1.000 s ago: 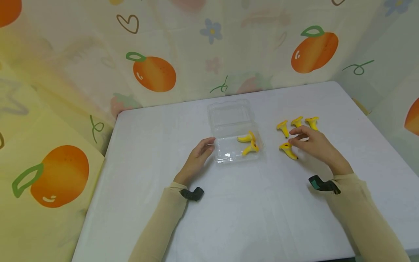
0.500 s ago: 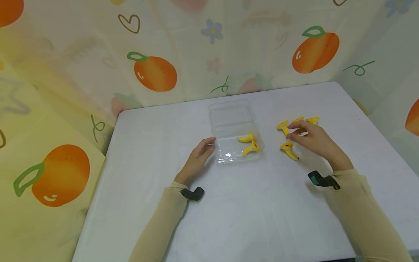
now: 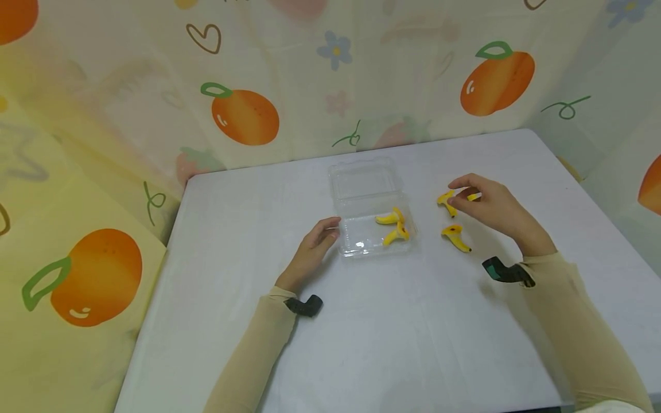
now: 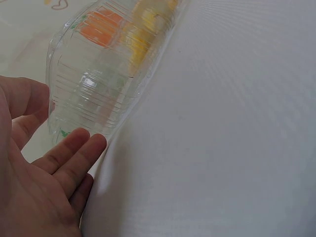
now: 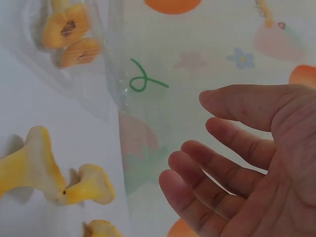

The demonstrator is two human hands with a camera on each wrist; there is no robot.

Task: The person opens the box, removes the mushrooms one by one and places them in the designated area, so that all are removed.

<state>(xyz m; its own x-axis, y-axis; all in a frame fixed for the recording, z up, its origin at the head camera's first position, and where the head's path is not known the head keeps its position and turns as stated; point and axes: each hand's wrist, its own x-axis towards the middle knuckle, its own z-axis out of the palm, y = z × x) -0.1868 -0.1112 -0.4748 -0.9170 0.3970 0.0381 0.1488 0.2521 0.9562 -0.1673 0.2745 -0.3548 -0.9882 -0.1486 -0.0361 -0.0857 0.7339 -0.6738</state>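
Observation:
A clear plastic clamshell box (image 3: 356,232) lies open on the table, with two yellow trumpet-shaped mushrooms (image 3: 396,234) in its right side. My left hand (image 3: 308,250) touches the box's left edge with its fingertips; the left wrist view shows its fingers (image 4: 81,155) loosely extended there. Over the far mushrooms hovers my right hand (image 3: 498,211), its fingers relaxed and nothing between them in the right wrist view. Left of its fingertips lies one mushroom (image 3: 444,199), and another mushroom (image 3: 457,238) lies nearer. The hand hides most of those behind it.
The box's lid (image 3: 364,176) is folded back toward the fabric backdrop (image 3: 304,74), which is printed with oranges. White cloth covers the table (image 3: 382,327). In the right wrist view several mushrooms (image 5: 94,186) lie left of the hand.
My right hand has moved away from the near mushroom toward the back ones, now covering them. The left hand and the box have stayed in place.

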